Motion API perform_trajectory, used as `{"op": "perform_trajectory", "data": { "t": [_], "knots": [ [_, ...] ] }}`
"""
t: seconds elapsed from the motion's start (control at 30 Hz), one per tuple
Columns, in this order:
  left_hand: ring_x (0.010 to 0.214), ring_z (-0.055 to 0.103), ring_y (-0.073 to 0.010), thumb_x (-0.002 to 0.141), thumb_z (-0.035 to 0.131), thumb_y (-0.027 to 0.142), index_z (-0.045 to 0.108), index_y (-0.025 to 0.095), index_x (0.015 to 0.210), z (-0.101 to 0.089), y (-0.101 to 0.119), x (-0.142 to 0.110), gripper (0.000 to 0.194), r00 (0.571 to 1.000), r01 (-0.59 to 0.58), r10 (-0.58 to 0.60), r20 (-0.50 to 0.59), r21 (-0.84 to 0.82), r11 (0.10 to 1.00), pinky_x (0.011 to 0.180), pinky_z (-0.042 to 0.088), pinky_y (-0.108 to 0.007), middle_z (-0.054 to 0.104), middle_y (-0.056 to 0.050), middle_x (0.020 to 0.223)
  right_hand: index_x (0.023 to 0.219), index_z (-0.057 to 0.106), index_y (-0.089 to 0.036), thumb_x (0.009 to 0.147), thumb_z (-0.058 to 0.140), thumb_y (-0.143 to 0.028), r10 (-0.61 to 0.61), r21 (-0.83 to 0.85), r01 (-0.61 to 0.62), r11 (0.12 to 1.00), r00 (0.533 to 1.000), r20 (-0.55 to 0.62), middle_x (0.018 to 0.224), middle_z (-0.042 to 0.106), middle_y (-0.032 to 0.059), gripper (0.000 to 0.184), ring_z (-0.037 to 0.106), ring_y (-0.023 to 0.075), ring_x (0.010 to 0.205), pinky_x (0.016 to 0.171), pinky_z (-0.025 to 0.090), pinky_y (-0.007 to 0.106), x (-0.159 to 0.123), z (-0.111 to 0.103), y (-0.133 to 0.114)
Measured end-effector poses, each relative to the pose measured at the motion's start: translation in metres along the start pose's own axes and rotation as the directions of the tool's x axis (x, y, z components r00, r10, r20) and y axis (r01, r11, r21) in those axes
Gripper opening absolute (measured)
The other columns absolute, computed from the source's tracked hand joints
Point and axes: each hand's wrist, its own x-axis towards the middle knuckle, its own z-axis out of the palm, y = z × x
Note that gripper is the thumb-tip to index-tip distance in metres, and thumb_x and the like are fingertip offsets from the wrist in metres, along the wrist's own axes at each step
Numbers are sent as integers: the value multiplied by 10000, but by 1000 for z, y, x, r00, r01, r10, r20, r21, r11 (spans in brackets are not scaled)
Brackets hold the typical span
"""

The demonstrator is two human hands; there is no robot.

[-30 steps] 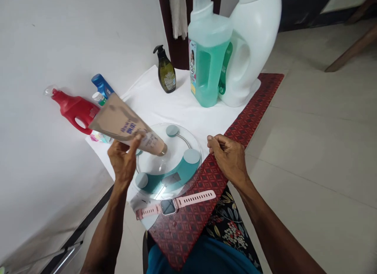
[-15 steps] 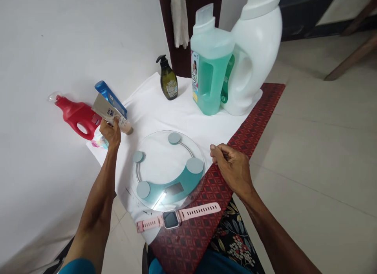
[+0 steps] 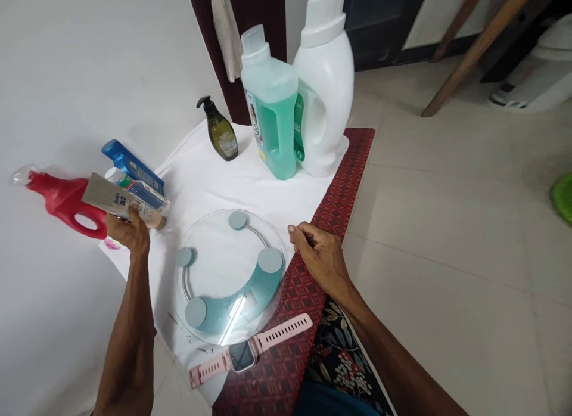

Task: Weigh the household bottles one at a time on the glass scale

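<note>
Curling its fingers together on nothing I can see, the right hand [image 3: 319, 255] rests by the table's [image 3: 342, 189] right edge, well apart from the beige tube [image 3: 117, 201]. Left hand's [image 3: 131, 234] the close one, clamped around the tube's middle over the left corner, long axis slanting from flat end up-left to cap down-right, white-capped bottle [image 3: 138, 189] just beyond.

A white wall and a pale tiled floor flank the tabletop.
Left of the tabletop [image 3: 340, 198] rises the plain white wall [image 3: 98, 64]; behind it stands a dark red-brown panel [image 3: 266, 22] with a pale cloth [image 3: 226, 37] hanging. The glossy floor [image 3: 438, 213] spreads to its right, where slanting wooden legs [image 3: 480, 46] and, farther out, a green mat [image 3: 563, 196] show.
</note>
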Motion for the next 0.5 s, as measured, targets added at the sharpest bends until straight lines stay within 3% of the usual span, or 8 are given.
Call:
{"op": "perform_trajectory", "data": {
  "t": [0.2, 0.3, 0.4, 0.5],
  "knots": [
    [1251, 672, -390, 845, 686, 307, 535, 234, 987, 7, -4, 6, 220, 998, 31, -32, -57, -16, 999, 1146, 535, -595, 699, -157, 1185, 674, 597, -227, 1028, 556, -582, 17, 16, -17, 1000, 1000, 6, 577, 569, -25, 503, 493, 121, 513, 531, 351, 277, -1, 0, 0],
    [1223, 690, -386, 816, 725, 299, 535, 233, 973, 5, -4, 8, 255, 998, 41, -44, -37, -71, 997, 1137, 553, -598, 702, -136, 1141, 671, 595, -228, 1026, 560, -585, 16, 22, -16, 1000, 1000, 3, 576, 569, -24, 505, 490, 124, 516, 534, 356, 277, 0, 0, 0],
    [1105, 726, -346, 786, 777, 323, 549, 233, 999, 0, -5, 7, 325, 998, 68, -68, 9, -141, 988, 1045, 622, -565, 707, -98, 1094, 667, 585, -231, 1026, 562, -585, 13, 29, -13, 1000, 1000, 4, 573, 559, -24, 505, 473, 126, 517, 524, 341, 277, -1, 0, -1],
    [1195, 700, -377, 747, 846, 373, 570, 187, 1166, -9, -2, 3, 535, 998, 58, -58, 4, -172, 983, 1077, 607, -581, 671, -183, 1267, 664, 579, -232, 1024, 556, -579, 6, 30, -6, 1000, 1000, 7, 573, 544, -27, 500, 457, 124, 519, 521, 328, 278, -1, 0, -2]
  ]
}}
